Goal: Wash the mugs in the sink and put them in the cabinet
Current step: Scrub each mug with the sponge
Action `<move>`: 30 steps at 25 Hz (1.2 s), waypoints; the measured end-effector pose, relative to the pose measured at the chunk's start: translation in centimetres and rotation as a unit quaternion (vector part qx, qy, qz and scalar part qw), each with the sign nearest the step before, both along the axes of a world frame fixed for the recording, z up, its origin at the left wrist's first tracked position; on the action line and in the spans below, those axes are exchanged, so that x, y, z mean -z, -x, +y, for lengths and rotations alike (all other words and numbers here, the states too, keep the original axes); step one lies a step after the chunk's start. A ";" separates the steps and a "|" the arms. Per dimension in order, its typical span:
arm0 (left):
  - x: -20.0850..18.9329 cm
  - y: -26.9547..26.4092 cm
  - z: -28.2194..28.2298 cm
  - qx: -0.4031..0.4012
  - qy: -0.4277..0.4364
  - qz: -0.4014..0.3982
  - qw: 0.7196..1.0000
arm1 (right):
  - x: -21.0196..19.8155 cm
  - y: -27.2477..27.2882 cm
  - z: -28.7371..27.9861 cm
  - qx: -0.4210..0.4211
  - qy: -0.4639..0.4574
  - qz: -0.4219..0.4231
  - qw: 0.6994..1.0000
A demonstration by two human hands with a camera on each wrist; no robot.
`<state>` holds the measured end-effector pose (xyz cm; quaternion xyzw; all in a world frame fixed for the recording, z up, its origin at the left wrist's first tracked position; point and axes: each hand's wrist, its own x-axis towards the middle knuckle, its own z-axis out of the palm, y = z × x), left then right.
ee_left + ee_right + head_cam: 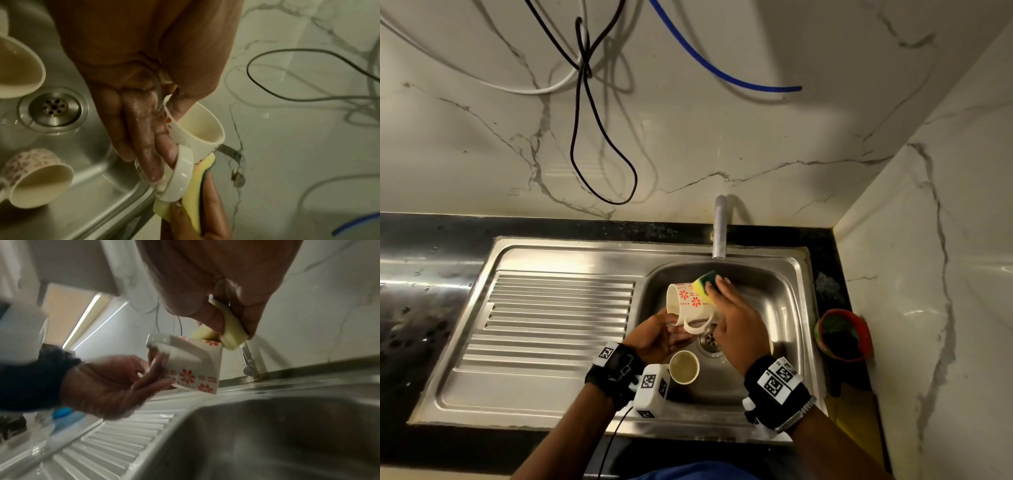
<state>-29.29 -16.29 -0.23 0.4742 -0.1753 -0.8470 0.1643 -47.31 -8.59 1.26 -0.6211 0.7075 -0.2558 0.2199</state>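
Mug (690, 303) with red flowers lies on its side above the sink (787, 294) basin, mouth facing left, handle down toward us. We have our left hand (659, 337) under it, thumb hooked inside the rim and fingers (153, 147) running through the handle. Our right hand (738, 323) pinches the sponge (705, 282) and presses its yellow face on the mug's far wall near the base. So the long axis runs left to right between our hands, with the sponge at the right end. We reckon the scrub follows that axis. Two more mugs wait in the basin near the drain (54, 107). Behind: dark counter (431, 236), tap (719, 228), marble wall, loose cables.
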 end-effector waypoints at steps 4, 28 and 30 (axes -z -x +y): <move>-0.1 0.7 0.2 0.036 0.062 -0.014 0.997 | -0.5 -1.7 -0.2 0.010 -0.003 -0.005 1.000; 0.5 0.5 -0.4 0.126 0.409 -0.083 0.900 | 0.7 2.4 -2.3 0.111 -0.004 -0.180 0.977; 1.0 0.3 -0.7 0.164 0.462 -0.120 0.863 | 0.6 2.0 -2.3 0.117 -0.018 -0.204 0.972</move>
